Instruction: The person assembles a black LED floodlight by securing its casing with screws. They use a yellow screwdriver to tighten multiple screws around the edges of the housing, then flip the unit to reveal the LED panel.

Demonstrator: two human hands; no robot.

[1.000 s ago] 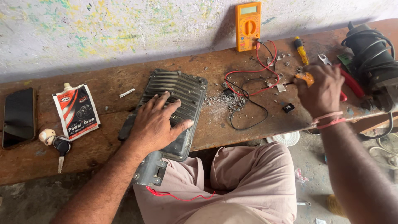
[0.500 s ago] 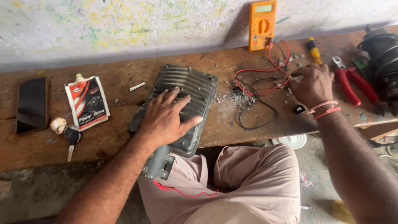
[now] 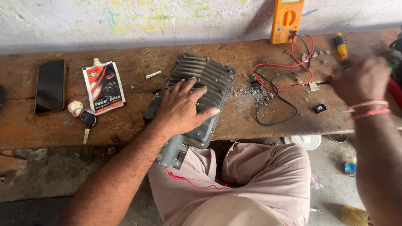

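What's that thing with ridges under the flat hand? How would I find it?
Look at the long wooden bench. Near its middle, hanging over the front edge, lies a dark grey ribbed metal box with the left hand pressed flat on it. Nothing else there has raised ridges.

My worn wooden bench (image 3: 125, 125), on it a black phone (image 3: 50, 86), grease pouch (image 3: 103, 87), key (image 3: 87, 121), ribbed metal housing (image 3: 209, 77), orange multimeter (image 3: 286, 21), tangled wires (image 3: 276, 90)

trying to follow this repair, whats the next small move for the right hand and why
Probably bringing the right hand back to the ribbed metal housing. The left hand lies flat on the housing, which overhangs the bench edge, while the right hand, blurred, is over at the tools near the yellow-handled screwdriver. Whether it grips anything cannot be told.
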